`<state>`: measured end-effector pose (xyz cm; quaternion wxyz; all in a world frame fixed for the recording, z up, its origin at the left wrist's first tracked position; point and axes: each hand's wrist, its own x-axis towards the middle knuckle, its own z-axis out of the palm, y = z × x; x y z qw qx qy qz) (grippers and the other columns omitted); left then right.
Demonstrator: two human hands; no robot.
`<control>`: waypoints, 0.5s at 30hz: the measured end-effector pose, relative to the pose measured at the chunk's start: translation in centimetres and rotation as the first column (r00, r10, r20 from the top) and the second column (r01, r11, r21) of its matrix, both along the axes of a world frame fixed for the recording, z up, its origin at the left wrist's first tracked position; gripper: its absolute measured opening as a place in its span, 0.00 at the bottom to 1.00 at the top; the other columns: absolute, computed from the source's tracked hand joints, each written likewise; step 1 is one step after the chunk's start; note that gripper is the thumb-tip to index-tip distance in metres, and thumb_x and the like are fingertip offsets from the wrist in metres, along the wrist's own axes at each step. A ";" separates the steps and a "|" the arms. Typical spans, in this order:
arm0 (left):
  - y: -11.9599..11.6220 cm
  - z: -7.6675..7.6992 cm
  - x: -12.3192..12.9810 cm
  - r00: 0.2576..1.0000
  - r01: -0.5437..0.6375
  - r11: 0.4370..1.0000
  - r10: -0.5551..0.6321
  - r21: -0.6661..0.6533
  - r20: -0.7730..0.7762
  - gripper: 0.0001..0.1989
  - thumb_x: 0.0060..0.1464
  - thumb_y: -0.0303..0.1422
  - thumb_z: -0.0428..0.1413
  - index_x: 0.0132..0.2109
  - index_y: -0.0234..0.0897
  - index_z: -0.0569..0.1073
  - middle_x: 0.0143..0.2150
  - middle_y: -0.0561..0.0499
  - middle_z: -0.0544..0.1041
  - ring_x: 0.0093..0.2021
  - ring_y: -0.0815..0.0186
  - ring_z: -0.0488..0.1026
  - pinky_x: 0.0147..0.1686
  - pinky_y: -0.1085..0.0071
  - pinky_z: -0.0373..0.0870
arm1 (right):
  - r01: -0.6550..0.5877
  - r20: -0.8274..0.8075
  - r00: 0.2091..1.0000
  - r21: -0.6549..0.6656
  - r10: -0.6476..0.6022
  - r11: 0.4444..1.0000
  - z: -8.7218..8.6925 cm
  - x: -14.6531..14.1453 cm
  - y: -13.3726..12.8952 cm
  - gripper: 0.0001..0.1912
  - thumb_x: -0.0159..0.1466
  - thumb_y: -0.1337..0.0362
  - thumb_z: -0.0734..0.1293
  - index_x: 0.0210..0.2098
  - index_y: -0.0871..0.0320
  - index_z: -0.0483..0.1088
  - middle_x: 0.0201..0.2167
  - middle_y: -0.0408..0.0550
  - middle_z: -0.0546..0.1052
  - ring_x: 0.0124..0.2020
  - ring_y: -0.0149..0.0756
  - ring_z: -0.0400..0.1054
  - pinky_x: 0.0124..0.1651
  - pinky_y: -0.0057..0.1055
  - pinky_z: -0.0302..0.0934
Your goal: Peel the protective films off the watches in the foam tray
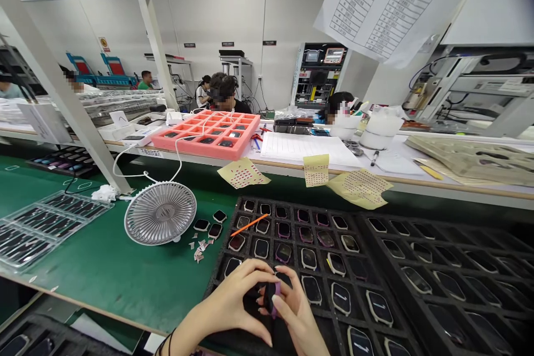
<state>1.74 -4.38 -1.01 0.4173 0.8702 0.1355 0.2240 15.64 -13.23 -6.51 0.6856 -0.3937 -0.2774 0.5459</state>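
In the head view my right hand (294, 308) has its fingers closed around a purple-edged watch case (276, 290), tilted on its side above the black foam tray (339, 327). My left hand (242, 297) curves round from the left, thumb and fingers apart, with its fingertips near the top of that case. Whether those fingertips touch it is hard to tell. Square watch cases with dark screens, some silver and some purple, lie in the tray's compartments around both hands. An orange stick (249, 225) rests across the upper left compartments.
A round fan (161, 213) stands left on the green table (104, 267), beside loose watches (214, 231) and paper scraps. A second foam tray (446, 283) lies right. A pink tray (204, 147) sits on the shelf, with people beyond.
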 end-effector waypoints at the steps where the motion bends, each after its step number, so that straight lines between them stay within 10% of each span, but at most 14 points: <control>1: 0.2 0.0 -0.1 1.000 0.025 0.999 -0.025 -0.025 0.006 0.33 0.43 0.47 0.65 0.55 0.42 0.67 0.54 0.43 0.67 0.54 0.56 0.66 0.54 0.63 0.65 | 0.023 0.012 1.000 -0.012 -0.023 1.000 -0.2 0.0 -0.1 0.29 0.53 0.50 0.73 0.49 0.49 0.61 0.32 0.44 0.75 0.36 0.41 0.74 0.34 0.33 0.67; 6: 0.4 -0.9 0.5 0.997 -0.066 0.976 0.075 -0.205 0.034 0.20 0.65 0.43 0.40 0.52 0.40 0.69 0.51 0.44 0.68 0.53 0.60 0.66 0.56 0.63 0.60 | 0.148 0.113 0.984 -0.070 -0.140 0.986 -1.4 -0.2 -0.4 0.28 0.52 0.50 0.73 0.47 0.51 0.62 0.30 0.44 0.76 0.32 0.39 0.73 0.33 0.33 0.68; 15: 0.1 -4.3 0.8 0.980 -0.194 0.935 0.195 -0.298 -0.026 0.13 0.65 0.39 0.44 0.48 0.41 0.70 0.47 0.48 0.70 0.51 0.63 0.67 0.53 0.69 0.61 | 0.207 0.184 0.961 0.004 -0.205 0.978 -4.3 -0.8 0.4 0.31 0.49 0.48 0.74 0.46 0.52 0.63 0.28 0.44 0.76 0.29 0.38 0.74 0.31 0.30 0.66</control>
